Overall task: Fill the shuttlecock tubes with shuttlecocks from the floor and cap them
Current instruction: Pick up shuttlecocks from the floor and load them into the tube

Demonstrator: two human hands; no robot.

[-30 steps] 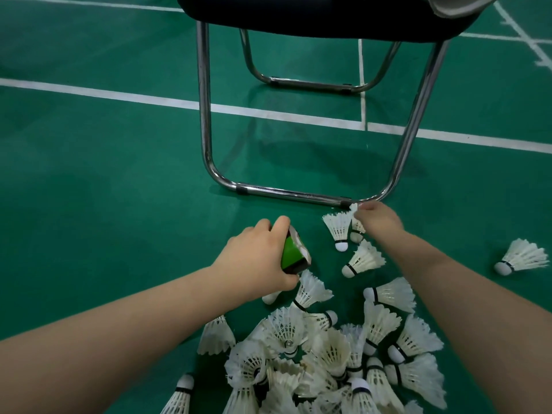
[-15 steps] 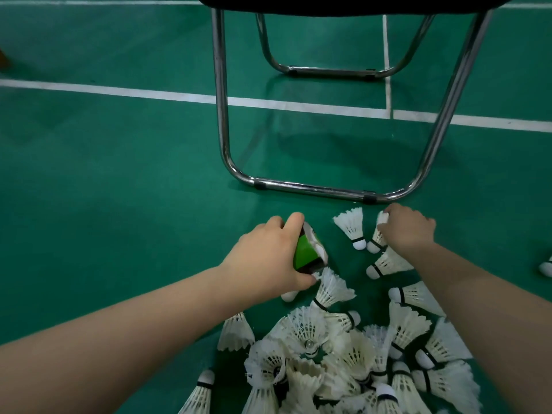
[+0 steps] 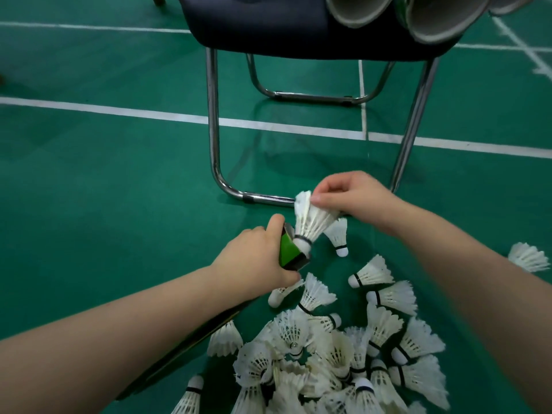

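My left hand (image 3: 254, 261) grips the open end of a green and black shuttlecock tube (image 3: 291, 251), whose body runs back under my forearm. My right hand (image 3: 352, 195) pinches the feathers of a white shuttlecock (image 3: 309, 224), cork down, with the cork at the tube's mouth. A heap of white shuttlecocks (image 3: 328, 351) lies on the green floor below my hands, and one more shuttlecock (image 3: 339, 236) rests just right of the tube.
A chrome-legged chair (image 3: 213, 130) with a dark seat stands right behind my hands. Open cardboard tubes (image 3: 357, 8) lie on the seat. A stray shuttlecock (image 3: 527, 256) lies at the far right. White court lines cross the floor.
My right hand has lifted a shuttlecock off the floor near the chair leg and brought it left to the tube's mouth. My left hand stays on the tube. The view has tilted up.
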